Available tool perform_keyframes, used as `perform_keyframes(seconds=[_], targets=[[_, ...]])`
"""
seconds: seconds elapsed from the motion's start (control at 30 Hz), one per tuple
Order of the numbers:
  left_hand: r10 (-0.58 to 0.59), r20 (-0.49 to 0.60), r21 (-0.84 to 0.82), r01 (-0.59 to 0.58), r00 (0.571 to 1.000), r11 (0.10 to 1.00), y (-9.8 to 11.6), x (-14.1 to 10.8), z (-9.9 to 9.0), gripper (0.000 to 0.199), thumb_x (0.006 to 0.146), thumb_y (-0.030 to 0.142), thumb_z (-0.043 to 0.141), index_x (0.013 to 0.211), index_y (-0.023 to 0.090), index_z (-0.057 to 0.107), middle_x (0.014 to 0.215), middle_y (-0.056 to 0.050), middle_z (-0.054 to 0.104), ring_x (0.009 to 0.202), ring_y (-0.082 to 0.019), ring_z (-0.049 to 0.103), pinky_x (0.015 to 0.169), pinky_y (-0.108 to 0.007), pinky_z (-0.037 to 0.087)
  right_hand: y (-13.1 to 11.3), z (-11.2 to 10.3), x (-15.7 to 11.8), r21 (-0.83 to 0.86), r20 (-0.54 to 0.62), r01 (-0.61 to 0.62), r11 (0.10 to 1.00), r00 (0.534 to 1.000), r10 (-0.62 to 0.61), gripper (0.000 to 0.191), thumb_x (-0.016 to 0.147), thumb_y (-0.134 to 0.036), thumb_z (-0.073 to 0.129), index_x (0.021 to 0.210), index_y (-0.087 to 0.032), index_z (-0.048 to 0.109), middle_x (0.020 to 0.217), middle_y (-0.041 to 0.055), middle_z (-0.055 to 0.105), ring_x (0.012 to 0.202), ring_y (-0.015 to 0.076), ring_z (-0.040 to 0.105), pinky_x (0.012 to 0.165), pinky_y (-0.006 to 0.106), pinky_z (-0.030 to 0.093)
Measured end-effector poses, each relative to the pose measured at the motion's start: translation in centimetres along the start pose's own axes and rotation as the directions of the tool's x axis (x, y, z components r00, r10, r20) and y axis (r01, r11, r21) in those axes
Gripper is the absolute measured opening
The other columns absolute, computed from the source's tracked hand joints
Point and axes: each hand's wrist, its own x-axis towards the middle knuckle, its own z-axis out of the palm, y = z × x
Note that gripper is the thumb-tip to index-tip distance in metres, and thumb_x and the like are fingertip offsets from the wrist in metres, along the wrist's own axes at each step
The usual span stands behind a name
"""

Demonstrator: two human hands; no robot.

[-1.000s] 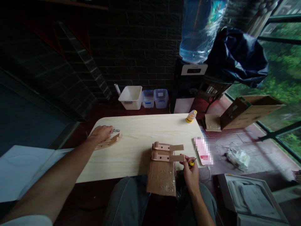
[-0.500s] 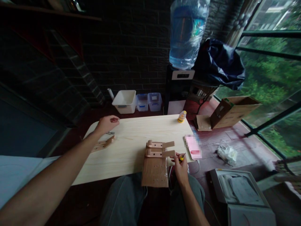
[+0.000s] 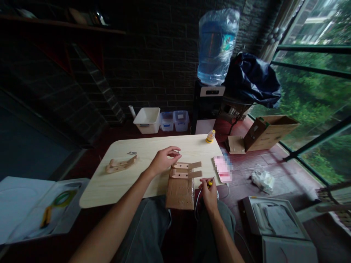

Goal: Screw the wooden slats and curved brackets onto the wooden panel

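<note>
My left hand (image 3: 163, 159) pinches a small dark screw (image 3: 178, 153) at its fingertips, just above the back edge of a cardboard box (image 3: 179, 193). Two light wooden hooks (image 3: 179, 175) lie side by side across the box top, each with dark holes and a flat arm sticking out to the right. To the right of the box, my right hand (image 3: 210, 193) is closed around a short yellow-and-black screwdriver (image 3: 210, 182), its tip pointing up and right. More wooden hooks (image 3: 120, 166) rest at the table's left, with a few small metal pieces (image 3: 132, 153) behind them.
A clear bottle with yellow base (image 3: 210, 136) stands at the back right of the pale table (image 3: 153, 144). A pink blurred object (image 3: 222, 169) lies on the right edge. Left of the table sits an open case (image 3: 65, 219); an open grey box (image 3: 276, 215) is at the right.
My left hand has moved right from the metal pieces at the table's left to above the cardboard box, now with a screw. My right hand stays nearly in place with the screwdriver.
</note>
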Motion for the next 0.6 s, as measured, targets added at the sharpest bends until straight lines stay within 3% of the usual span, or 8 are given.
perform_keyframes(seconds=[0.13,0.23,0.4,0.5,0.6], targets=[[-0.047,-0.130,-0.079,0.037,0.990,0.996,-0.8,-1.9,0.8,0.037,0.085,0.046,0.071,0.112,0.020,0.068,0.097,-0.006,0.077,0.091,-0.020,0.075,0.087,-0.033,0.061,0.0,0.0,0.1,0.020,0.003,0.011,1.000,1.000,-0.011,0.023,0.089,-0.044,0.061,0.086,-0.025,0.049,0.081,-0.0027,0.065,0.065,0.0148,0.062,0.070,0.030,0.049],[-0.074,-0.161,-0.072,0.063,0.984,0.995,-1.1,-3.1,0.9,0.037,0.087,0.047,0.069,0.113,0.021,0.070,0.102,-0.006,0.078,0.093,-0.020,0.075,0.090,-0.034,0.060,0.0,0.0,0.1,0.028,0.013,0.012,1.000,1.000,-0.012,0.024,0.090,-0.044,0.062,0.087,-0.025,0.048,0.081,-0.0030,0.065,0.066,0.0149,0.062,0.071,0.030,0.049],[-0.057,-0.215,0.007,0.060,0.975,0.998,0.4,-5.2,1.5,0.033,0.091,0.046,0.066,0.113,0.023,0.072,0.111,-0.006,0.077,0.097,-0.021,0.073,0.089,-0.033,0.061,-0.3,0.0,-0.1,0.044,-0.001,0.031,0.999,1.000,-0.031,0.031,0.090,-0.051,0.061,0.085,-0.025,0.045,0.081,-0.0012,0.067,0.063,0.0145,0.058,0.065,0.028,0.046],[-0.032,-0.223,0.056,0.045,0.974,0.997,1.4,-6.9,3.0,0.034,0.092,0.042,0.066,0.123,0.026,0.067,0.110,-0.005,0.076,0.095,-0.019,0.073,0.088,-0.034,0.061,-0.9,-0.4,-0.3,-0.011,-0.066,0.072,0.997,0.995,-0.073,0.033,0.089,-0.053,0.063,0.081,-0.024,0.048,0.071,-0.0034,0.060,0.066,0.0154,0.054,0.066,0.028,0.044],[-0.009,-0.178,0.109,0.028,0.984,0.994,1.9,-8.8,5.3,0.023,0.093,0.040,0.065,0.113,0.029,0.068,0.105,-0.004,0.076,0.091,-0.020,0.074,0.085,-0.035,0.062,-1.4,-0.8,-0.8,-0.076,-0.101,0.115,0.990,0.987,-0.122,0.033,0.089,-0.053,0.064,0.080,-0.023,0.054,0.070,-0.0032,0.056,0.068,0.0161,0.052,0.067,0.028,0.043]])
